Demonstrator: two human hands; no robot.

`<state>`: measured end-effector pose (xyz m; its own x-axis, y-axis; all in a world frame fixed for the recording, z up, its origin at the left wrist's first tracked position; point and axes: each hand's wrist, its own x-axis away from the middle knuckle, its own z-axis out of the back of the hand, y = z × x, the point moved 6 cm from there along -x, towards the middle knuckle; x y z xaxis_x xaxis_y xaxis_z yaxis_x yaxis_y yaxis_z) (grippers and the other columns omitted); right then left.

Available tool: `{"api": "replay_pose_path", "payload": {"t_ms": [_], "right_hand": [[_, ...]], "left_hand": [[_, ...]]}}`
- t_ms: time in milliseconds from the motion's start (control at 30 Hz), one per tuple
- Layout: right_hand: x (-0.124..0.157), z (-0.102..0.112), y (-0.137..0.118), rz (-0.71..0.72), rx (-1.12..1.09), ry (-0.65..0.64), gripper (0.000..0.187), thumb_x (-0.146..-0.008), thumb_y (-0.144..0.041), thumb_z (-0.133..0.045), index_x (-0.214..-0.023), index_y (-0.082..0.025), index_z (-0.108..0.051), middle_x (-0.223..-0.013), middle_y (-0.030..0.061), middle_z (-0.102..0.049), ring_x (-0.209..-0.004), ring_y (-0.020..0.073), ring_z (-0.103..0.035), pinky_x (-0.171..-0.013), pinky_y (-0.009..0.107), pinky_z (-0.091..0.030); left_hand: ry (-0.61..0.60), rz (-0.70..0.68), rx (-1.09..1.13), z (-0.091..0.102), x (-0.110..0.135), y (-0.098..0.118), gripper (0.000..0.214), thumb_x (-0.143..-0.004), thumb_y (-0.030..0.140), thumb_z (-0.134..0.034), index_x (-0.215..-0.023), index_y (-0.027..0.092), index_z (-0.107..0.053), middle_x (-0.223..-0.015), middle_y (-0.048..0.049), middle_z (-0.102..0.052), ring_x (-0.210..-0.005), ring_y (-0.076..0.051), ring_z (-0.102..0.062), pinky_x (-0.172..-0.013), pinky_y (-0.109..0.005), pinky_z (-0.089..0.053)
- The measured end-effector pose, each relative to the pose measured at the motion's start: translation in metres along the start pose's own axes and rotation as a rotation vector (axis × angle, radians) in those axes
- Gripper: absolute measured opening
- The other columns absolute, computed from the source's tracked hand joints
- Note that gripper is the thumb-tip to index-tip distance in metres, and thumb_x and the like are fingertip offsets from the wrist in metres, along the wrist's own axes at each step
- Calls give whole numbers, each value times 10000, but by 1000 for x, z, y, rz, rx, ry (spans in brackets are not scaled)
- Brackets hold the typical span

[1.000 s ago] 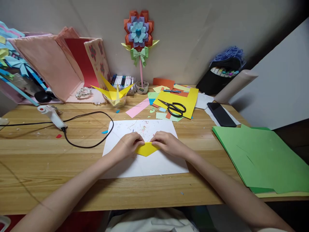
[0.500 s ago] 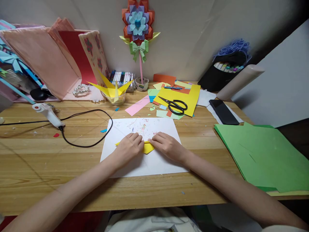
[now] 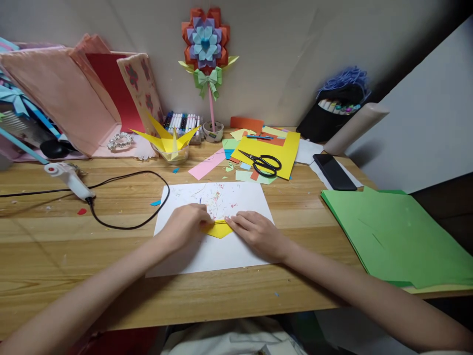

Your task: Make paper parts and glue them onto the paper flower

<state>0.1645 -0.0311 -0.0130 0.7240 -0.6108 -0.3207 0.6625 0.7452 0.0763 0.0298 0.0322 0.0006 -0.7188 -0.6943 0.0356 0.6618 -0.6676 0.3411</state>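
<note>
A small folded piece of yellow paper [image 3: 220,230] lies on a white sheet [image 3: 181,264] marked with coloured specks. Its lower part comes to a blunt point toward me, and a folded strip runs along its upper edge. My left hand [image 3: 189,224] grips the left end with curled fingers, hiding that side. At the right end, my right hand [image 3: 256,231] has its fingers drawn together and pressed on the fold. Both wrists rest low over the white sheet.
Black-handled scissors [image 3: 264,162] lie on yellow paper [image 3: 291,155] among coloured scraps. A corded white glue gun [image 3: 70,180] is at left. Green sheets [image 3: 399,236] and a phone [image 3: 334,171] lie at right. Behind stand a paper flower [image 3: 205,42] and a cup holding yellow folded paper [image 3: 173,148].
My left hand has shifted slightly left along the yellow paper, uncovering more of its middle. The right hand stays on the right end. The whole view has tilted a little.
</note>
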Motion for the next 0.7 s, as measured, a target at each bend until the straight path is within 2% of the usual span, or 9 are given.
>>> {"api": "replay_pose_path", "payload": {"t_ms": [100, 200, 267, 333, 467, 567, 700], "right_hand": [[-3, 2, -1, 20, 35, 66, 278, -907, -99, -360, -1116, -61, -538, -869, 107, -614, -898, 212, -532, -772, 343, -440], [-5, 1, -2, 63, 64, 77, 258, -904, -92, -361, -1070, -58, -556, -806, 101, -605, -796, 199, -530, -691, 329, -432], [-8, 1, -2, 84, 74, 43, 251, -900, -87, -360, -1044, -62, -565, -774, 96, -593, -736, 193, -512, -639, 323, -412], [-12, 2, 0, 58, 67, -4, 235, -893, -90, -375, -1002, -77, -582, -756, 90, -580, -713, 192, -498, -619, 320, -390], [-23, 5, 11, -147, -74, -47, 171, -880, -193, -460, -842, -140, -619, -768, 75, -577, -713, 181, -493, -623, 303, -370], [-28, 7, 22, -322, -294, -41, 129, -844, -250, -544, -794, -159, -619, -796, 58, -601, -732, 162, -524, -631, 275, -385], [-30, 13, 34, -465, -505, -22, 65, -807, -219, -600, -836, -182, -644, -806, 33, -661, -758, 160, -575, -651, 263, -415]], "left_hand": [[-119, 210, 224, 1, -10, -21, 71, -676, 222, -610, -691, 198, -674, -674, -5, -652, -611, -139, -579, -528, -218, -369], [-166, 313, 193, 0, -13, -26, 92, -631, 266, -651, -688, 194, -653, -681, -7, -653, -610, -153, -575, -502, -222, -348], [-174, 291, 127, 0, -12, -21, 60, -661, 235, -620, -692, 186, -634, -700, -19, -645, -620, -156, -562, -513, -230, -345], [-164, 204, 76, -1, -8, -11, 62, -710, 165, -545, -710, 166, -608, -723, -40, -629, -642, -159, -547, -549, -241, -362], [-55, 46, -39, 1, 3, 6, 182, -736, 24, -387, -743, 133, -532, -777, -82, -575, -705, -177, -511, -620, -275, -387], [-14, 20, -48, 0, 8, 9, 155, -749, 28, -378, -758, 140, -486, -787, -74, -542, -704, -177, -488, -610, -277, -386], [146, 20, -34, 4, 9, 9, 128, -817, 83, -354, -828, 162, -454, -833, -52, -532, -725, -164, -481, -606, -263, -380]]}}
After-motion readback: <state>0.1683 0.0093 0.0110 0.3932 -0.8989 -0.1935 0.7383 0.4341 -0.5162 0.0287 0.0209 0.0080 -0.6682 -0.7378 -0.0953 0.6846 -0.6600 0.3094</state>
